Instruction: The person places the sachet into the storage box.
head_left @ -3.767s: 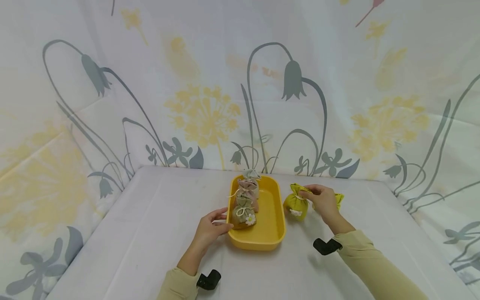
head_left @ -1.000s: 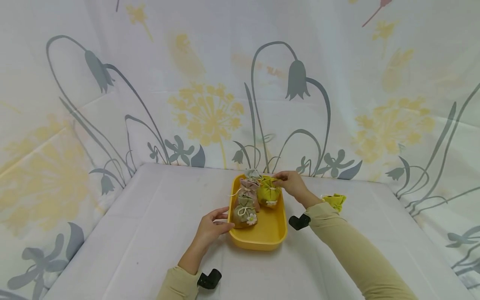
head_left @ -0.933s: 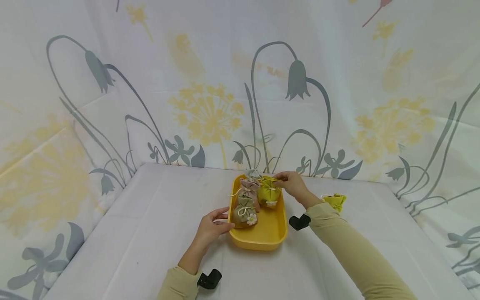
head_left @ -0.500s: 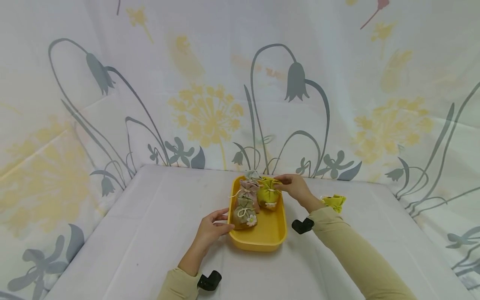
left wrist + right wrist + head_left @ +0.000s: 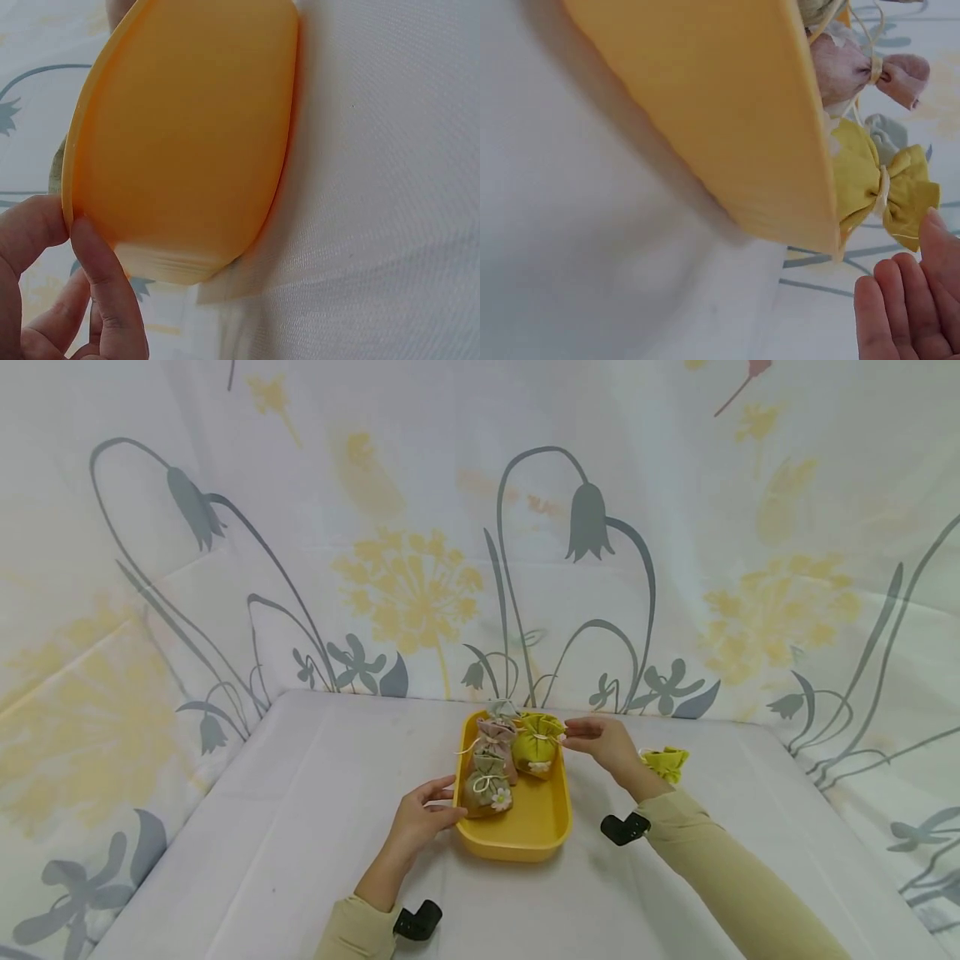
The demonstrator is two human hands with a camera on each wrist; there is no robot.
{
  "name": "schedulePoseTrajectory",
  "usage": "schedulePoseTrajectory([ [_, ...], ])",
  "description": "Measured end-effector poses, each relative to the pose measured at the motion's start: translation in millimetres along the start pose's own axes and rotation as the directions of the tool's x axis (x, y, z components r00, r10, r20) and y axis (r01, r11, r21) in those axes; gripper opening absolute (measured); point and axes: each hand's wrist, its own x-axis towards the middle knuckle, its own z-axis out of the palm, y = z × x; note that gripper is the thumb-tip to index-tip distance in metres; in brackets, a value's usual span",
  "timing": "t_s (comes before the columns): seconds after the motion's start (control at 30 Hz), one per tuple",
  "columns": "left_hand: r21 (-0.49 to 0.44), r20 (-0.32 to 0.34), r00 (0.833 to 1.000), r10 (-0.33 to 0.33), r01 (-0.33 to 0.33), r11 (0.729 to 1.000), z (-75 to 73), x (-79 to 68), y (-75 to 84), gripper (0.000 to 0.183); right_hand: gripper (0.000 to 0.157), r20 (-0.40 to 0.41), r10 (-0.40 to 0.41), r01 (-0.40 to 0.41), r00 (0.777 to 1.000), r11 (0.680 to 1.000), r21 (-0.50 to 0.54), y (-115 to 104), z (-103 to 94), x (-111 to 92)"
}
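A yellow plastic tray (image 5: 551, 810) stands on the white table in the head view. My left hand (image 5: 420, 818) pinches its left rim between thumb and finger, seen close in the left wrist view. Along the tray's left side stand a green pouch (image 5: 489, 785) with a white flower, a pink pouch (image 5: 495, 735) and a pale grey pouch (image 5: 502, 707). A yellow-green drawstring pouch (image 5: 537, 745) sits upright at the right rear. My right hand (image 5: 603, 745) is just right of it, fingers straight, thumb tip right at its gathered top in the right wrist view (image 5: 915, 300).
A second yellow-green pouch (image 5: 666, 764) lies on the table (image 5: 300, 827) right of the tray, partly hidden behind my right forearm. A flower-printed curtain (image 5: 420, 527) hangs behind the table. Both wrists carry black camera mounts.
The yellow-green pouch went from the table into the tray's right rear with my right hand. That hand then released it and drew back slightly right. My left hand stayed on the rim.
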Motion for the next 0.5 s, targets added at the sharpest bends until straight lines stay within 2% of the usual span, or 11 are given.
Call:
schedulePoseTrajectory([
  [0.5,0.001,0.003,1.000,0.000,0.000,1.000,0.4,-0.6,1.4,0.055,0.047,-0.039,0.038,-0.035,0.999,0.997,0.071,17,-19.6,-39],
])
